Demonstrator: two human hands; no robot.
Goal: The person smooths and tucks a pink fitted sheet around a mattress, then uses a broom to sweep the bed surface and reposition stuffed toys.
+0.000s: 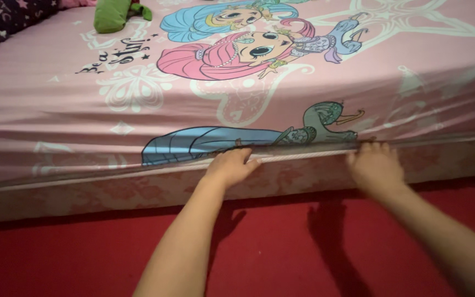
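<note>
A pink bed sheet (138,93) printed with cartoon figures covers a mattress (111,190) that fills the upper part of the head view. My left hand (231,165) presses on the sheet's lower edge at the mattress side, fingers curled along the piped seam. A little to the right, my right hand (374,164) rests on the same edge, fingers pushed up against the sheet and blurred. Whether either hand pinches the fabric I cannot tell.
A red carpet (83,258) lies below the mattress. A green cloth item (111,15) sits on the bed at the far left. A dark star-patterned pillow (1,19) occupies the top left corner. The mattress side shows a faded floral pattern.
</note>
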